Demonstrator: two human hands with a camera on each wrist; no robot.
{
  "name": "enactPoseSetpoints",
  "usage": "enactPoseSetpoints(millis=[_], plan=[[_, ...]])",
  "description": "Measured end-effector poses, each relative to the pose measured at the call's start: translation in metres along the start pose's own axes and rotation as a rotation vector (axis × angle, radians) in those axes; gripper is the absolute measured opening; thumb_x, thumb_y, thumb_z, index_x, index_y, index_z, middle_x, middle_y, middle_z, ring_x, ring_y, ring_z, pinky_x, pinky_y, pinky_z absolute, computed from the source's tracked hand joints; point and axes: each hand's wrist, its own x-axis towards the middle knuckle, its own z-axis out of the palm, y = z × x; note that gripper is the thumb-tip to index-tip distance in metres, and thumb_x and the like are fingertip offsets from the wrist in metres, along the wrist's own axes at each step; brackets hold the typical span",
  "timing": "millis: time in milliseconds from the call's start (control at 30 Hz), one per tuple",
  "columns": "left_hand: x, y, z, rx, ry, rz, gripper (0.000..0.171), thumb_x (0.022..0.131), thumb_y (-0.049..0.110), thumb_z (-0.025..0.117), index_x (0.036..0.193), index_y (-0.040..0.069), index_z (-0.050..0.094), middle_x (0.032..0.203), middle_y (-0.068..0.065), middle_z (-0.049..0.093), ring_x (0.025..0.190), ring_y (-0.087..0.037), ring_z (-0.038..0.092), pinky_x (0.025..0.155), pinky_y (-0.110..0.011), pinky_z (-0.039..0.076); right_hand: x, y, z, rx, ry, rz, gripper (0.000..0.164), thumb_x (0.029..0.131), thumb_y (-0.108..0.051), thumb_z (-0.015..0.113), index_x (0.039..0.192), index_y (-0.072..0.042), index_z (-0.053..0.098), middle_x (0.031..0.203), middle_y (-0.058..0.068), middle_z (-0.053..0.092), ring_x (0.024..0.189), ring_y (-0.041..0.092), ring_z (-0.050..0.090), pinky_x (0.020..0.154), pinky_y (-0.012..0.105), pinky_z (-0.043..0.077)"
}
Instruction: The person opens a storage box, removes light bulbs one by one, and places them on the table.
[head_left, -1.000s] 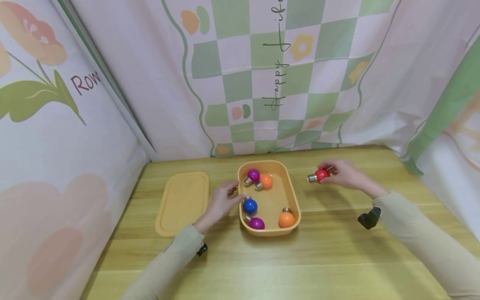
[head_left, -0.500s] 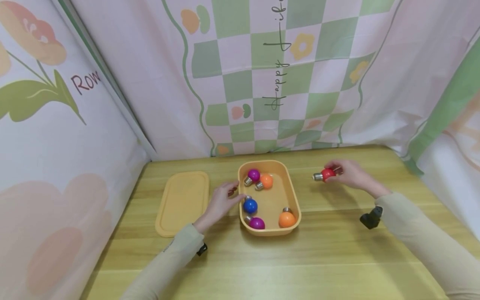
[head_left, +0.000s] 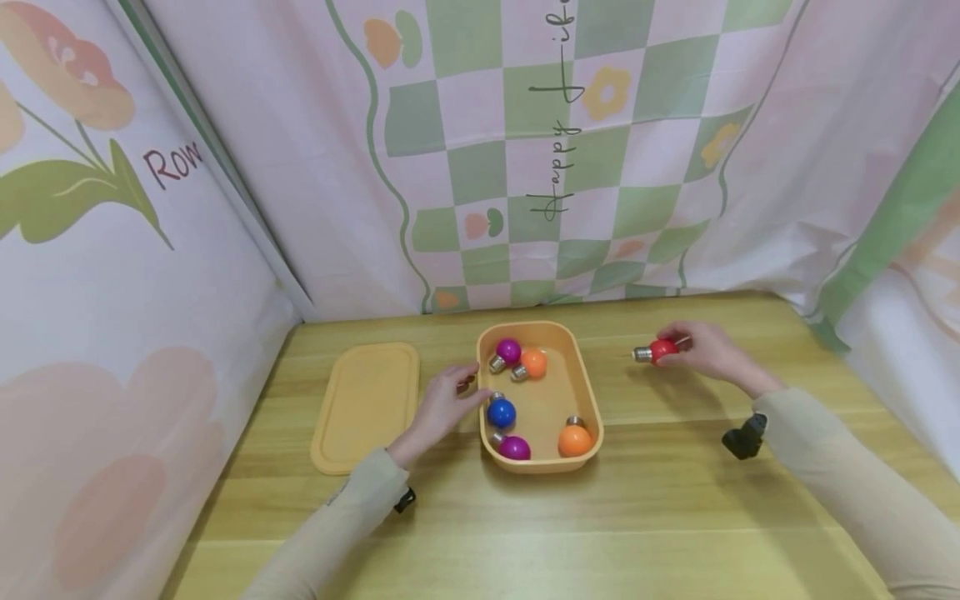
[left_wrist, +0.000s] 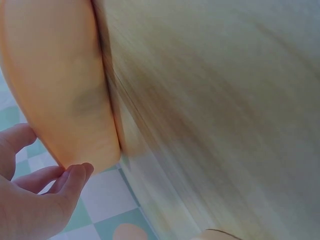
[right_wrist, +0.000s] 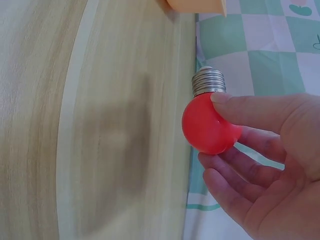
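Observation:
My right hand (head_left: 703, 350) holds a red light bulb (right_wrist: 205, 125) by its round globe, thumb on one side and fingers on the other. Its silver screw base points left toward the box in the head view. The right wrist view shows a shadow of hand and bulb on the table. My left hand (head_left: 444, 408) touches the left rim of a yellow-orange plastic box (head_left: 588, 375), thumb and fingertips spread along it. Inside lie a blue bulb (head_left: 501, 413), two purple bulbs, one at the back (head_left: 508, 351), and two orange bulbs, one at the front right (head_left: 575, 440).
A matching flat lid (head_left: 367, 408) lies left of the box, beside my left forearm. The wooden table (head_left: 525, 533) ends at a checked curtain (head_left: 540, 167) behind, and a patterned cloth (head_left: 150, 333) hangs along the left.
My right hand has moved a little to the right with the red light bulb, farther from the box. The left hand stays at the rim, and the bulbs inside lie as before.

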Motion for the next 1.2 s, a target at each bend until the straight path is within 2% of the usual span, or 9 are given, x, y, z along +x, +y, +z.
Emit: enactPoseSetpoints(millis=[633, 867, 1200], plan=[[0.001, -0.002, 0.0, 0.016, 0.011, 0.034, 0.055, 0.091, 0.025, 0.072, 0.136, -0.002, 0.055, 0.129, -0.022, 0.063, 0.113, -0.032, 0.066, 0.098, -0.037, 0.059, 0.002, 0.018, 0.005, 0.006, 0.002, 0.044, 0.054, 0.084, -0.018, 0.078, 0.121, 0.016, 0.057, 0.118, 0.039, 0.06, 0.102, 0.051, 0.064, 0.087, 0.057, 0.058], [0.0, 0.0, -0.001, 0.003, 0.017, 0.048, 0.052, 0.091, 0.021, 0.072, 0.133, -0.005, 0.057, 0.131, -0.024, 0.062, 0.113, -0.034, 0.066, 0.097, -0.037, 0.06, 0.003, 0.02, 0.006, 0.006, -0.01, 0.071, 0.053, 0.085, -0.019, 0.077, 0.12, 0.016, 0.057, 0.118, 0.039, 0.061, 0.102, 0.05, 0.064, 0.087, 0.058, 0.058], [0.0, 0.0, -0.001, 0.002, 0.012, 0.018, 0.053, 0.091, 0.021, 0.072, 0.136, -0.003, 0.055, 0.132, -0.022, 0.062, 0.115, -0.034, 0.065, 0.099, -0.038, 0.059, 0.005, 0.026, 0.01, -0.002, 0.001, 0.094, 0.052, 0.086, -0.019, 0.076, 0.12, 0.016, 0.057, 0.119, 0.038, 0.06, 0.104, 0.051, 0.063, 0.09, 0.06, 0.055]])
